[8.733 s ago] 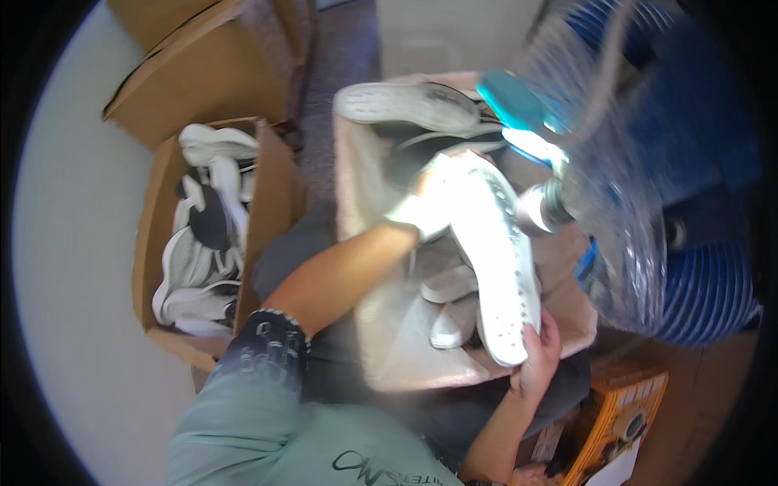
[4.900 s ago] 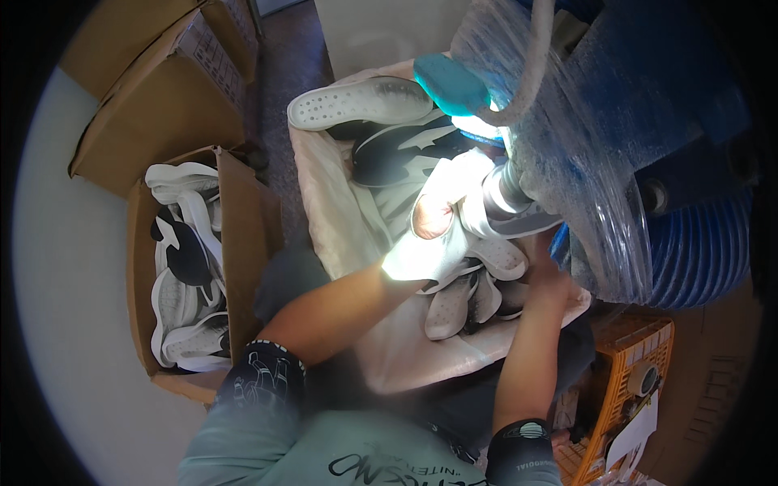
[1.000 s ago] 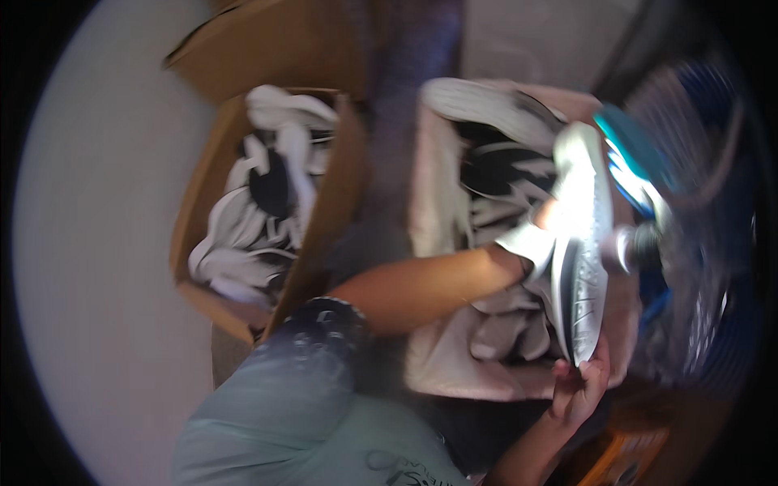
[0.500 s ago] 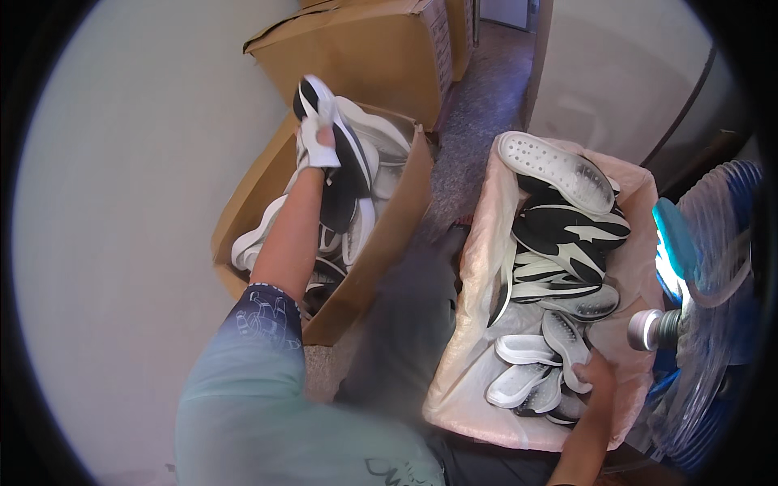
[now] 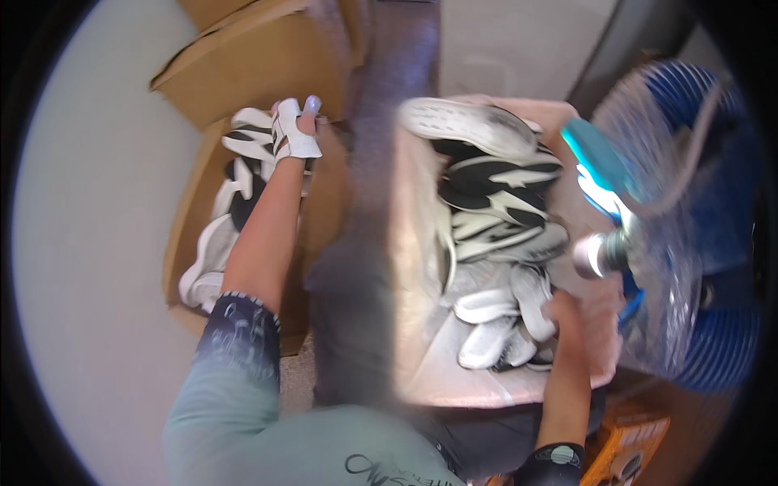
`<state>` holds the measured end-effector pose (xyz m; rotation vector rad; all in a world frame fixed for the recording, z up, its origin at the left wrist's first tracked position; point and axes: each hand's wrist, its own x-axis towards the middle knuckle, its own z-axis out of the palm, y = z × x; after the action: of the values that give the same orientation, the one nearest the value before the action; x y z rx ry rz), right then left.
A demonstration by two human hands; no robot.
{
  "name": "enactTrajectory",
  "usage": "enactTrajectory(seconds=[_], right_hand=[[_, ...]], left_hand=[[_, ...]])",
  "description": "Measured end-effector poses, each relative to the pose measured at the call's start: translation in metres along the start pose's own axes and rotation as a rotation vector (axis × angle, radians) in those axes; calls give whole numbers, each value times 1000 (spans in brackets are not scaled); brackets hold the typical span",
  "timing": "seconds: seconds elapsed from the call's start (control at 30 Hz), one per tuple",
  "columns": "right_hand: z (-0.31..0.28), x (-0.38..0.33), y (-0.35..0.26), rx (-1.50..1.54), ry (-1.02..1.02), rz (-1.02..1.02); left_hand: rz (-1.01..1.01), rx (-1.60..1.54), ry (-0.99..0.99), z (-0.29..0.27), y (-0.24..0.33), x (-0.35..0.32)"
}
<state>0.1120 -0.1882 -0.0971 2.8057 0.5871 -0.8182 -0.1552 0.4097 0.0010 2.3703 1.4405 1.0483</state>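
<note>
My left hand [image 5: 295, 132], in a white fingerless glove, is over the far part of a cardboard box [image 5: 188, 219]. Its thumb stands apart and nothing shows in its grip. Beside it a black-and-white shoe sole [image 5: 250, 139] lies on other soles in the box. My right hand [image 5: 561, 312] is closed on the edge of a small grey-and-white shoe sole [image 5: 532, 300]. That sole lies among several small pale soles [image 5: 488, 342] in a crate lined with pink sheeting [image 5: 425, 374]. Larger black-and-white soles [image 5: 502, 185] fill the crate's far half.
A lit lamp with a teal head [image 5: 596, 154] stands at the crate's right, in front of plastic-wrapped blue hose [image 5: 713, 348]. More cardboard boxes [image 5: 259, 61] stand behind the left box. An orange box [image 5: 636, 441] sits at the lower right.
My left hand has let go of the black-and-white sole it held over the box. The view has swung right. My right hand remains at the small soles.
</note>
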Motion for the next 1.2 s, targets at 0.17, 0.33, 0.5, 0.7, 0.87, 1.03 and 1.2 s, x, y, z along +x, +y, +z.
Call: enactTrajectory(seconds=[0.17, 0.33, 0.5, 0.7, 0.87, 1.03, 1.2], right_hand=[[-23, -75, 17, 546, 224, -253], [-8, -205, 25, 1680, 94, -185], [21, -219, -13, 2095, 403, -221], [-8, -225, 25, 1888, 647, -85], [-21, -250, 42, 1908, 627, -90], [-25, -212, 16, 2042, 473, -125], [-58, -172, 14, 1539, 72, -403]], left_hand=[[328, -638, -802, 71, 186, -159], [258, -1235, -1087, 82, 259, -265], [-461, -1896, -1101, 20, 290, -236], [226, -1490, -861, -10, 297, -263], [-514, -2268, -1029, 12, 293, -279], [-979, -2664, -1542, -3, 298, -226], [-464, -2551, -1497, -20, 300, -238]])
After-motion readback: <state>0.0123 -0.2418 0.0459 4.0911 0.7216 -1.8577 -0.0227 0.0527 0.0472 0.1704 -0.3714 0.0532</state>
